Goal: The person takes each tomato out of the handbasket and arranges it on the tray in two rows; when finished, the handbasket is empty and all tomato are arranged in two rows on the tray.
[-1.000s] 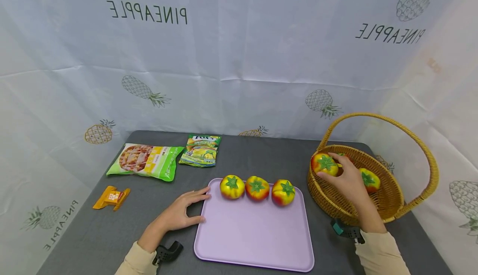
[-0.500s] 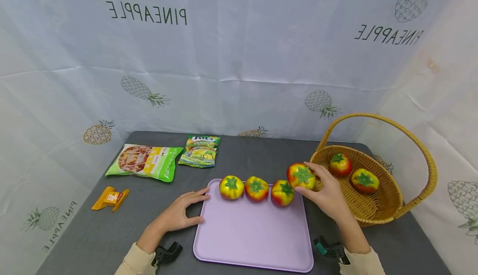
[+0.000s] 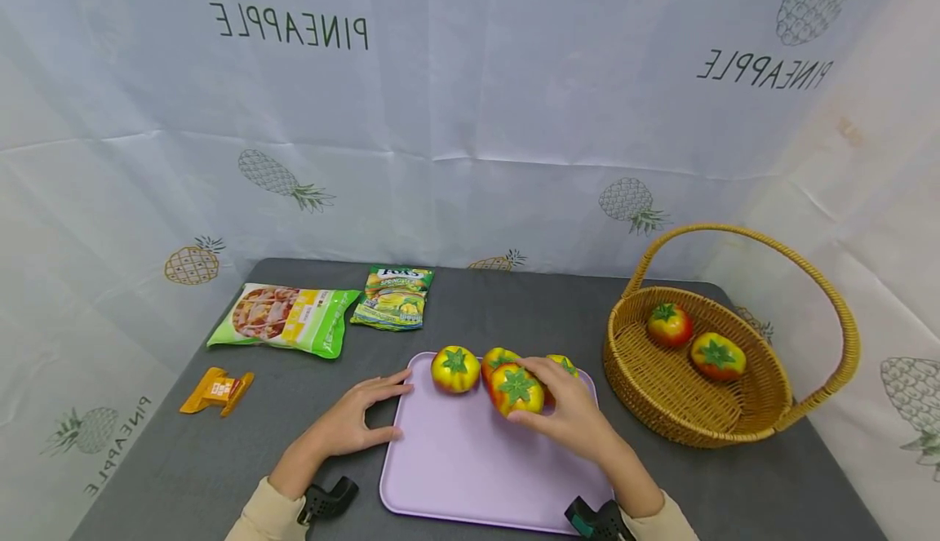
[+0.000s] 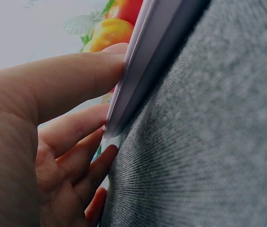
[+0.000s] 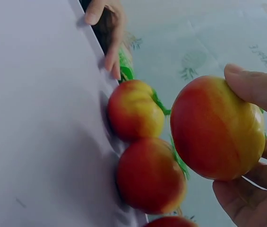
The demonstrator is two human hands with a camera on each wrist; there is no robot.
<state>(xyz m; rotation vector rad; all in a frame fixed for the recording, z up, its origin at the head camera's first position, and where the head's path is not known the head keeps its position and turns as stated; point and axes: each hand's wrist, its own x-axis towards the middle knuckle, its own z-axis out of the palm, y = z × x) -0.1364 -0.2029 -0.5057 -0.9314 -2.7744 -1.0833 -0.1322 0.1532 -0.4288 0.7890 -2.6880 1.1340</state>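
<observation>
My right hand grips a red-and-yellow tomato with a green leafy top between thumb and fingers, raised over the lilac tray. Along the tray's far edge sit three similar tomatoes; the left one shows whole, while the middle one and the right one are partly covered by the held tomato and my hand. On the tray's left rim rest the fingertips of my left hand, thumb and fingers spread. In the left wrist view the thumb touches the tray's edge.
A wicker basket with a tall handle stands right of the tray, holding two more tomatoes. Back left lie a green-and-white food packet and a small green packet. An orange wrapped snack lies farther left.
My right hand has carried the tomato left out of the basket, past the tray's right edge, to above the middle of the tray's far row. The left hand has stayed at the rim.
</observation>
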